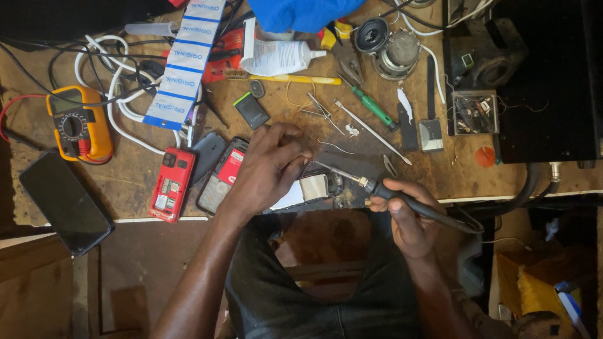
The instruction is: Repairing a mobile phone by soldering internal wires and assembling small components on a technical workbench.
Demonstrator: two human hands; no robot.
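A worn brown desk (132,182) runs across the far half of the view, crowded with repair clutter, and the person sits at its near edge with dark trousers below.

At the far left a black phone (63,204) lies face up, hanging partly over the desk's near edge. Just beyond it sits a yellow multimeter (78,125) with red and black leads. White cable (119,100) loops to its right, under a long strip of blue-and-white labels (185,63). Nearer, a red phone (171,184) lies with its back off, beside a grey cover (207,157) and a second opened phone (220,176).

The left hand (267,169) rests over a small opened device (314,187) at the desk's near edge, fingers curled and pressed together at the tips as if pinching something fine; what they pinch is too small to tell.

The right hand (405,216) is closed around the black handle of a soldering iron (402,201), fingers wrapped tight. The metal tip points left toward the device, ending just beside the left fingertips.

Farther off lie a white glue bottle (279,56), a green screwdriver (374,108), a thin metal probe (370,130), tweezers (323,112) and two round speakers (386,41). At the right stands a small clear box of parts (474,113), next to a large black unit (546,81).
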